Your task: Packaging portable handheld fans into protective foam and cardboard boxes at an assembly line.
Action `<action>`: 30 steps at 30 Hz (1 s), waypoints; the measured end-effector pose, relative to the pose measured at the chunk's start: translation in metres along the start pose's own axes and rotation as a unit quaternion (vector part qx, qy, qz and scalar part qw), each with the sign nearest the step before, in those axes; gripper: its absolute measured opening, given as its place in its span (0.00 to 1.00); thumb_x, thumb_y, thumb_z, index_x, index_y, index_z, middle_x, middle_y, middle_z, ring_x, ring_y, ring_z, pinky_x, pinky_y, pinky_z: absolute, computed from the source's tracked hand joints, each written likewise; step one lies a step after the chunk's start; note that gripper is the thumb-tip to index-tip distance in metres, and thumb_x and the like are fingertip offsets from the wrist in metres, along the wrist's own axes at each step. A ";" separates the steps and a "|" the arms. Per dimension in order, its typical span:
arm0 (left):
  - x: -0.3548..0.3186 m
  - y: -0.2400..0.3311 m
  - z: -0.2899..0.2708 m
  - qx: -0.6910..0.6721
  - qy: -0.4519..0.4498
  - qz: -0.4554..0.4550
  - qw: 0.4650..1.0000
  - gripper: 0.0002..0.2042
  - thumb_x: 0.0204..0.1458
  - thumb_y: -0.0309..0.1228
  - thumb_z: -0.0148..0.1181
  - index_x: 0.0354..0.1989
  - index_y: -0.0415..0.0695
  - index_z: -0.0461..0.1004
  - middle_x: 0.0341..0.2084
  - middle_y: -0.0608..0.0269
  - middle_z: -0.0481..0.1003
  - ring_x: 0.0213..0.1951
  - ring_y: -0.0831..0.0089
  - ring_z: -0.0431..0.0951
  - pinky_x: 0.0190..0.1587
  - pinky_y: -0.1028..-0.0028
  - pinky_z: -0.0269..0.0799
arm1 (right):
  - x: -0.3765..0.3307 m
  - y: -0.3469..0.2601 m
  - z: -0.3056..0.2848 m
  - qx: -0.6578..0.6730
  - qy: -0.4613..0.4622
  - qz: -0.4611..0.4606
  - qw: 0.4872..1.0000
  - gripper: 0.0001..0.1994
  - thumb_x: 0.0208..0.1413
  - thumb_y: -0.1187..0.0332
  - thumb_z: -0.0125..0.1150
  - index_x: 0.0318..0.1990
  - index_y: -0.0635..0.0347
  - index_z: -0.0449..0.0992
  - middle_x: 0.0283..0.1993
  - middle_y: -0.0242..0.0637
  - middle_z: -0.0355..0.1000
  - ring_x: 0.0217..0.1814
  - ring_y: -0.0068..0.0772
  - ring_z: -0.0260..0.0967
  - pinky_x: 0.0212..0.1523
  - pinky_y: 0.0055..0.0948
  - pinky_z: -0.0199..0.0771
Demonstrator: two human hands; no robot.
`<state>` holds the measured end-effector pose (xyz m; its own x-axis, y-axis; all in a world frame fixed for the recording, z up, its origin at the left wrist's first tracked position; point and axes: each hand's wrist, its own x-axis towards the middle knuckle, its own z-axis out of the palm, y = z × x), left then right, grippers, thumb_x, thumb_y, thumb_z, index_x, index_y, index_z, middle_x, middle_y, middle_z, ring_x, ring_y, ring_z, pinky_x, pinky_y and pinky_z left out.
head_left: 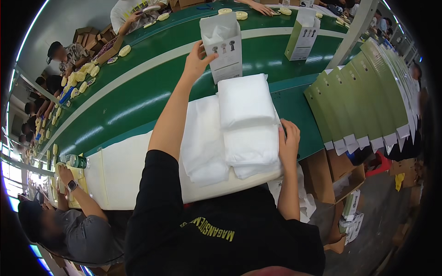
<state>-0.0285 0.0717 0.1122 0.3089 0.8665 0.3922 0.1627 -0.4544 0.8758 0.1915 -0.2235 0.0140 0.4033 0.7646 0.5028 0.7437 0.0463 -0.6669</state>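
My left hand (197,63) is closed on the left side of an upright white carton (227,57), thumb across its printed front. The carton's top is open, and white wrapping shows inside. It stands at the near edge of the green conveyor belt (138,94). In front of me lie soft, white-wrapped packets: a stacked pair, with one packet (246,99) above another packet (252,143), and more white packets (202,138) to their left. Beside the stack's right edge is my right hand (289,139), fingers extended and touching or almost touching the wrapping.
A second carton (301,39) stands on the belt to the right. Flattened green-and-white cartons (363,92) fan out at the right, above an open brown box (338,177). At the left, a co-worker (83,225) sits near a bottle (78,161). Other people work across the belt among cream round parts (83,76).
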 end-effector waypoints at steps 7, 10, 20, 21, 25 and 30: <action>-0.004 0.013 0.013 0.144 0.026 -0.010 0.989 0.36 0.49 0.33 0.65 0.64 0.39 0.52 0.56 0.50 0.66 0.58 0.63 0.66 0.59 0.66 0.61 | -0.001 -0.009 -0.003 0.021 -0.022 0.040 0.999 0.11 0.58 0.70 0.52 0.46 0.60 0.74 0.52 0.38 0.69 0.58 0.41 0.59 0.59 0.36 0.56; -0.027 -0.005 0.009 0.153 0.102 0.036 0.982 0.36 0.50 0.34 0.64 0.65 0.41 0.52 0.56 0.50 0.66 0.59 0.63 0.65 0.61 0.65 0.60 | -0.005 -0.015 0.002 0.050 -0.019 0.053 0.997 0.11 0.58 0.70 0.52 0.45 0.61 0.75 0.51 0.38 0.69 0.56 0.40 0.61 0.58 0.35 0.58; -0.189 0.023 -0.053 -0.107 -0.038 -0.168 0.979 0.11 0.61 0.30 0.48 0.44 0.38 0.73 0.16 0.69 0.68 0.13 0.86 0.61 0.15 0.84 0.54 | -0.010 -0.007 0.002 0.183 0.060 0.108 0.975 0.10 0.60 0.70 0.50 0.43 0.64 0.75 0.47 0.38 0.70 0.50 0.35 0.65 0.53 0.30 0.63; -0.207 0.019 -0.060 -0.120 -0.029 -0.174 0.977 0.11 0.62 0.31 0.47 0.42 0.38 0.73 0.10 0.73 0.63 0.09 0.88 0.53 0.12 0.83 0.46 | -0.014 -0.008 0.006 0.222 0.084 0.130 0.963 0.10 0.61 0.70 0.49 0.43 0.65 0.75 0.47 0.37 0.70 0.50 0.34 0.66 0.53 0.29 0.63; -0.274 0.004 -0.053 -0.151 0.037 -0.190 0.969 0.10 0.61 0.33 0.48 0.40 0.41 0.74 0.08 0.75 0.60 0.10 0.87 0.55 0.15 0.83 0.48 | -0.005 -0.045 -0.006 0.231 0.082 0.097 0.965 0.11 0.62 0.68 0.48 0.43 0.66 0.74 0.47 0.37 0.70 0.49 0.35 0.66 0.52 0.33 0.63; -0.304 0.013 -0.022 0.059 0.019 -0.109 0.992 0.07 0.58 0.30 0.53 0.37 0.42 0.76 0.08 0.71 0.62 0.13 0.85 0.55 0.17 0.80 0.49 | 0.017 -0.148 -0.044 0.532 -0.053 -0.206 0.820 0.18 0.62 0.51 0.46 0.50 0.53 0.68 0.47 0.31 0.70 0.50 0.38 0.61 0.48 0.41 0.61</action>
<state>-0.1409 -0.1930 0.0108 0.2188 0.9530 0.2097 0.3302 -0.2746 0.9031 0.1114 -0.2463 0.1458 0.1436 0.5928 0.7924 -0.1027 0.8054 -0.5838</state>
